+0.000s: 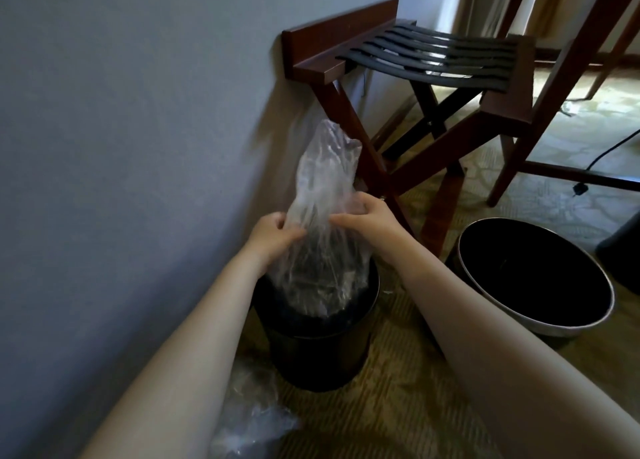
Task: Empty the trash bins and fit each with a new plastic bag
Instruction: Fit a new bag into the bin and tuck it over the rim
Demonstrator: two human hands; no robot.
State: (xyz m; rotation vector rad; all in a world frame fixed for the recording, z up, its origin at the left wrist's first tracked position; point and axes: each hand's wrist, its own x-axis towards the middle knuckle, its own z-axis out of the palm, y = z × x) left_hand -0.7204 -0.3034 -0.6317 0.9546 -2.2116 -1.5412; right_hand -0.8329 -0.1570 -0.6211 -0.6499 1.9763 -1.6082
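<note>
Crumpled clear plastic (249, 434) lies on carpet (398, 406). Left hand (273, 233) and right hand (367, 219) pinch 1 wrinkled translucent plastic bag (322, 167), base inside round black bin (311, 354).

dim, soft picture; daylight enters top right, shadows fall leftward, wide-angle edges bend.

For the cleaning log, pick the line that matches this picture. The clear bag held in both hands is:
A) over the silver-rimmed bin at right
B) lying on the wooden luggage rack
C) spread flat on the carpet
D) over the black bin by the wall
D: the left hand and right hand grip the clear bag, whose lower end reaches into the black bin by the wall.
</note>
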